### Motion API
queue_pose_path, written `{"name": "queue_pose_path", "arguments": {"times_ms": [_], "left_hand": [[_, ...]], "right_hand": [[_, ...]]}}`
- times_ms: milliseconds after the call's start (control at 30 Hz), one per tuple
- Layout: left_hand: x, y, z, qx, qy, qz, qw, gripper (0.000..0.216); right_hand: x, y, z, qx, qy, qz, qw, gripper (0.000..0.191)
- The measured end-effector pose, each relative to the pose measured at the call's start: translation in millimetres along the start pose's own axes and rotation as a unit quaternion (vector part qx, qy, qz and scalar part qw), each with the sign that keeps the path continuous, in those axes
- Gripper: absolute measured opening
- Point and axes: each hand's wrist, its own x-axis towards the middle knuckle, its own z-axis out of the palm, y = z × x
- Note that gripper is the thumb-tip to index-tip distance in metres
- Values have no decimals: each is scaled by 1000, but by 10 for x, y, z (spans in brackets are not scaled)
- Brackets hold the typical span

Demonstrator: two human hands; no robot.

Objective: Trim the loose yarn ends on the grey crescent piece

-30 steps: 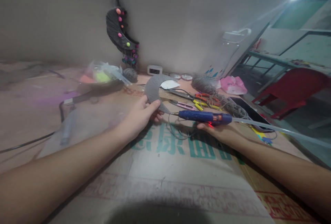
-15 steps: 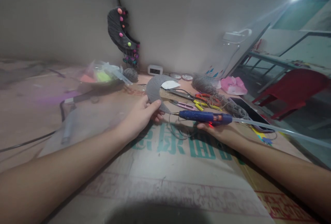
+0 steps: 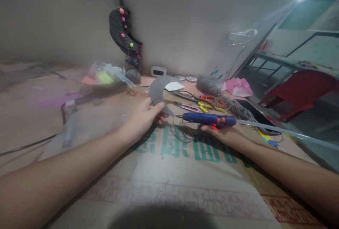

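My left hand (image 3: 153, 112) pinches a crescent moon wrapped in grey yarn (image 3: 158, 91) between thumb and fingers near its lower end. In my right hand (image 3: 212, 132) is a blue hot glue gun (image 3: 203, 118), its red light lit and a long clear glue stick (image 3: 280, 132) sticking out of the back. The nozzle meets the crescent's lower tip, or comes very close to it. A loose strand of grey yarn (image 3: 182, 140) loops below the tip. Most of my right fingers are hidden under the gun.
Behind lie scissors (image 3: 185, 96), a pink thread snipper (image 3: 186, 107), yellow-handled pliers (image 3: 206, 106), grey yarn (image 3: 209, 86) and a phone (image 3: 254, 116). A bowl (image 3: 102, 82) stands at left, a small clock (image 3: 159, 71) by the wall. A decorated dark crescent (image 3: 119, 31) hangs above.
The glue gun has shifted very slightly left, along with a small shift of the whole view. Both hands keep their holds.
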Motion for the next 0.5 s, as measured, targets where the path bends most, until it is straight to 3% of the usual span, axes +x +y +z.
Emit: {"name": "queue_pose_path", "arguments": {"times_ms": [100, 300, 500], "left_hand": [[-1, 12, 3, -4, 1, -1, 1000, 12], [-13, 35, 6, -22, 9, -5, 1000, 16], [-20, 45, 13, -42, 16, -6, 999, 19]], "right_hand": [[1, -4, 6, 17, -5, 0, 1000, 33], [46, 40, -54, -2, 30, 72, 997, 40], [185, -73, -214, 131, 61, 60, 988, 38]]}}
